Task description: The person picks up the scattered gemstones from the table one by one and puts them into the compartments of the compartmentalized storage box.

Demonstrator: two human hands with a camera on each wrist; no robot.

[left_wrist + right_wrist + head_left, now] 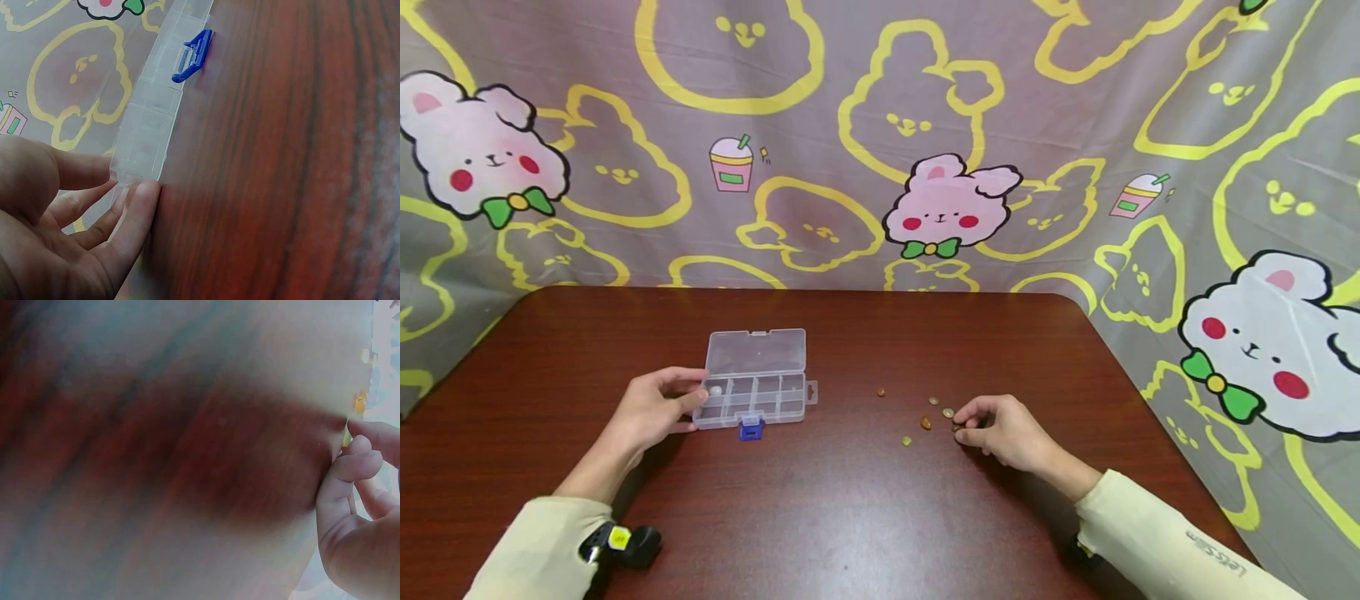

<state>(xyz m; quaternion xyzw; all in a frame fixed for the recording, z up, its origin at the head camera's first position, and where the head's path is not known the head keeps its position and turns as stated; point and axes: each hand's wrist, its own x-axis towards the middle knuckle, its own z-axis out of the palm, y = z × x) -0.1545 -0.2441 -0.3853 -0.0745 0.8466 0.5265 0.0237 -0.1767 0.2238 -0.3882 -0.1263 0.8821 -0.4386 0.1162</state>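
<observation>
A clear plastic compartment box [756, 354] stands on the table with its lid raised at the back and a blue latch [750, 430] in front. A whitish bead [716, 390] lies in its back-left compartment. My left hand [658, 407] holds the box by its left end, thumb and fingers around the corner. Right of the box, my right hand [1003, 433] pinches a small stone-like piece [347, 437] between thumb and fingertip, low over the table. Close to those fingertips lie an amber-coloured piece [926, 423] and a pale round one [948, 412].
More small pieces lie on the dark wooden table [850, 517]: a yellow-green one [906, 441], a pale one [933, 401] and a brown one [882, 392] nearer the box. A patterned curtain [820, 292] hangs behind the table and along its right side.
</observation>
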